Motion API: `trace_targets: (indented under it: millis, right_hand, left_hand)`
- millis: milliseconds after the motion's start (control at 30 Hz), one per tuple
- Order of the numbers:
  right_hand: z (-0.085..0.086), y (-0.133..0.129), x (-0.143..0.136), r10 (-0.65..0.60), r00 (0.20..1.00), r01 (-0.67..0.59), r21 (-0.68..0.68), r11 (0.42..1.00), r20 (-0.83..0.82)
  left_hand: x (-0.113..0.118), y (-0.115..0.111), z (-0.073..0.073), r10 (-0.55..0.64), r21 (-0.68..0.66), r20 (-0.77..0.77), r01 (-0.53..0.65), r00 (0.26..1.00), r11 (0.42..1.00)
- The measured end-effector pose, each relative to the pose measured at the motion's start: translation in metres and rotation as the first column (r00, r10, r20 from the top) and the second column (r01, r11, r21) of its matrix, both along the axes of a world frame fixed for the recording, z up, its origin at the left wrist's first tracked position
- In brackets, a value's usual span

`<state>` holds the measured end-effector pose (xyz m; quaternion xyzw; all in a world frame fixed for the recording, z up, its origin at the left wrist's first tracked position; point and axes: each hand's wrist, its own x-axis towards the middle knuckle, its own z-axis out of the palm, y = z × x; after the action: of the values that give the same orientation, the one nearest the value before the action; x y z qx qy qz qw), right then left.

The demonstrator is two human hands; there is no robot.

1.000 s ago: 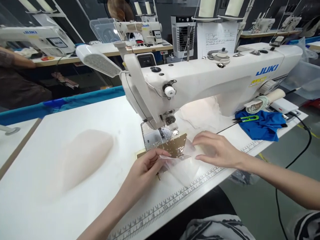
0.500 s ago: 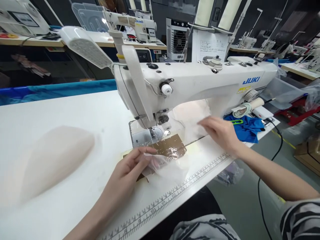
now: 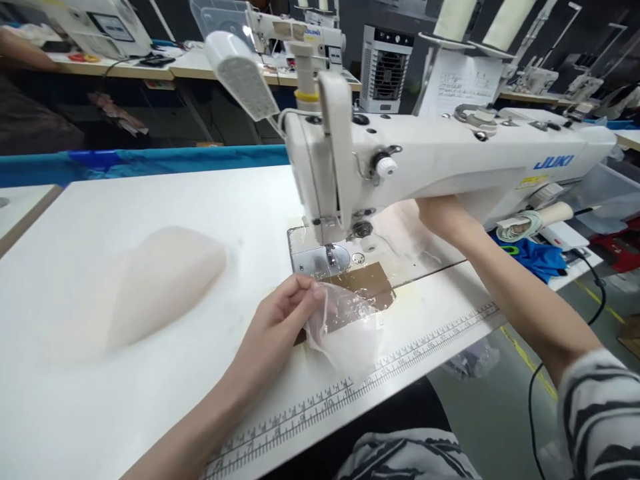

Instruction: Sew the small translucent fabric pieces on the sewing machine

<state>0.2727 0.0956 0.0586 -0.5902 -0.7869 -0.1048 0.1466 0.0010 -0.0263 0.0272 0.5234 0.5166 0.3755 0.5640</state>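
My left hand (image 3: 287, 307) pinches the edge of a thin, sheer white fabric piece (image 3: 350, 350), which hangs over the front of the table beside the needle plate (image 3: 320, 260). Under the arm of the white sewing machine (image 3: 440, 150) reaches my right hand (image 3: 443, 217); its fingers are hidden behind the wrist and the machine. Close to it, pale sheer fabric (image 3: 400, 227) lies on the machine bed. Brown tape (image 3: 373, 283) covers a patch in front of the needle. A pale beige, cup-shaped fabric piece (image 3: 173, 287) rests on the table at left.
A printed ruler strip (image 3: 325, 407) runs along the table's front edge. Blue cloth (image 3: 535, 257) and a thread cone (image 3: 555, 215) sit at the right end. Another person's arm (image 3: 25, 50) shows at the far left. More machines and an air cooler (image 3: 387, 70) stand behind.
My right hand has moved away from me, under the machine arm. My left hand still holds the sheer piece, now spread lower. The view has shifted left.
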Motion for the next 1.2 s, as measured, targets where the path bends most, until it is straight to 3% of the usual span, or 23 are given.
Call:
trace_targets:
  millis: [100, 133, 167, 200, 300, 367, 400, 467, 533, 600, 667, 700, 733, 767, 867, 933, 1100, 1200]
  right_hand:
    - [0.009, -0.056, -0.016, 0.081, 0.995, -0.085, -0.077, 0.993, -0.052]
    - [0.011, -0.074, -0.024, 0.157, 0.961, -0.208, -0.219, 0.953, -0.229]
    - [0.011, -0.089, -0.032, 0.18, 0.892, -0.352, -0.385, 0.853, -0.415]
    - [0.011, -0.101, -0.04, 0.143, 0.816, -0.478, -0.514, 0.712, -0.56]
    - [0.003, -0.112, -0.056, -0.103, 0.614, -0.716, -0.607, 0.346, -0.783]
    - [-0.006, -0.105, -0.058, -0.205, 0.556, -0.781, -0.59, 0.203, -0.806]
    - [-0.011, -0.1, -0.056, -0.212, 0.565, -0.782, -0.6, 0.17, -0.797]
    - [-0.017, -0.089, -0.05, -0.139, 0.639, -0.734, -0.654, 0.182, -0.757]
    - [-0.019, -0.082, -0.043, -0.006, 0.727, -0.664, -0.704, 0.252, -0.687]
    - [-0.018, -0.079, -0.042, 0.094, 0.783, -0.602, -0.709, 0.368, -0.615]
    - [-0.014, -0.079, -0.046, 0.095, 0.801, -0.552, -0.67, 0.496, -0.591]
    - [-0.013, -0.079, -0.05, 0.065, 0.794, -0.541, -0.654, 0.529, -0.605]
    - [-0.012, -0.078, -0.055, 0.029, 0.779, -0.545, -0.653, 0.525, -0.627]
    - [-0.011, -0.077, -0.06, -0.005, 0.759, -0.568, -0.666, 0.483, -0.651]
    - [-0.015, -0.07, -0.073, -0.057, 0.695, -0.679, -0.68, 0.276, -0.717]
    - [-0.02, -0.063, -0.078, -0.114, 0.65, -0.721, -0.657, 0.223, -0.752]
    - [-0.027, -0.059, -0.083, -0.255, 0.572, -0.742, -0.624, 0.244, -0.78]
    - [-0.029, -0.065, -0.085, -0.263, 0.523, -0.747, -0.585, 0.317, -0.811]
  left_hand:
    - [0.0, -0.001, -0.001, 0.02, 0.026, -0.013, -0.019, 1.0, 0.999]
    - [0.001, -0.001, -0.001, 0.012, 0.018, 0.0, -0.012, 1.0, 1.0]
    - [0.001, -0.002, 0.0, -0.001, -0.005, 0.03, 0.001, 1.0, 1.0]
    - [0.001, -0.002, 0.002, -0.02, -0.039, 0.08, 0.024, 0.997, 0.999]
    - [-0.001, -0.003, 0.006, -0.112, -0.188, 0.264, 0.165, 0.958, 0.968]
    - [-0.005, -0.002, 0.008, -0.205, -0.257, 0.306, 0.288, 0.93, 0.922]
    - [-0.008, -0.001, 0.008, -0.245, -0.265, 0.283, 0.321, 0.927, 0.909]
    - [-0.012, 0.001, 0.006, -0.268, -0.23, 0.172, 0.303, 0.948, 0.925]
    - [-0.013, 0.003, 0.002, -0.223, -0.167, 0.072, 0.232, 0.972, 0.958]
    - [-0.012, 0.004, -0.001, -0.194, -0.119, 0.05, 0.199, 0.98, 0.973]
    - [-0.01, 0.003, -0.003, -0.202, -0.055, 0.047, 0.205, 0.978, 0.977]
    - [-0.009, 0.003, -0.004, -0.209, -0.003, 0.029, 0.21, 0.977, 0.978]
    - [-0.008, 0.002, -0.004, -0.214, 0.061, -0.001, 0.214, 0.977, 0.975]
    - [-0.007, 0.001, -0.003, -0.217, 0.125, -0.038, 0.22, 0.975, 0.968]
    - [-0.007, -0.001, -0.001, -0.221, 0.234, -0.091, 0.237, 0.971, 0.943]
    - [-0.008, 0.001, -0.001, -0.216, 0.224, -0.072, 0.227, 0.974, 0.948]
    - [-0.006, 0.006, -0.005, -0.144, 0.181, -0.105, 0.161, 0.984, 0.97]
    - [-0.006, 0.008, -0.007, -0.095, 0.196, -0.185, 0.131, 0.978, 0.972]
